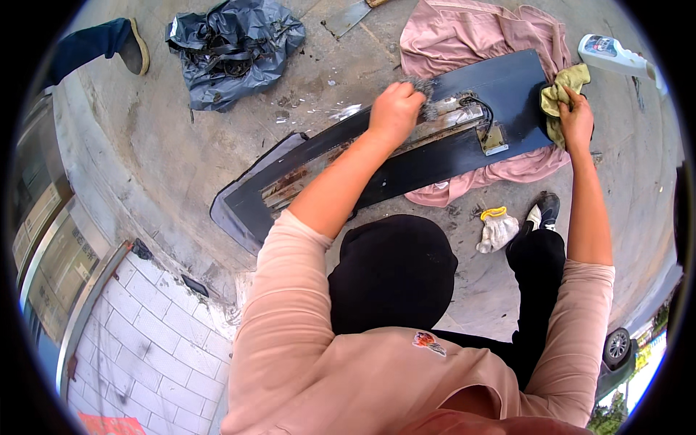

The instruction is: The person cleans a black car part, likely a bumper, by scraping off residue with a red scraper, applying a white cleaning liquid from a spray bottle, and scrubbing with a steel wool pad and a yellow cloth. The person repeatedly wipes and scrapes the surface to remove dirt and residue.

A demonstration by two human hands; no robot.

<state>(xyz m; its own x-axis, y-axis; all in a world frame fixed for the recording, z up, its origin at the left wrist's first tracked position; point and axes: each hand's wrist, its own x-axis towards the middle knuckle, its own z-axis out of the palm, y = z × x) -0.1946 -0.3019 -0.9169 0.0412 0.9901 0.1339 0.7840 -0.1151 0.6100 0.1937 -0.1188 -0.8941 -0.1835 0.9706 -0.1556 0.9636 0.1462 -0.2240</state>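
A long dark panel lies slantwise on the ground ahead of me. Along its middle runs a worn, rusty metal recess, with a black wire and a metal plate near the right end. My left hand is closed around a grey, fuzzy scouring pad, held at the recess's upper edge. At the panel's right end, my right hand grips a yellow-green cloth that hangs over the edge.
A pink cloth lies partly under the panel. Around it are a white spray bottle, a white glove, a dark plastic bag and a scraper. Another person's shoe is at the upper left.
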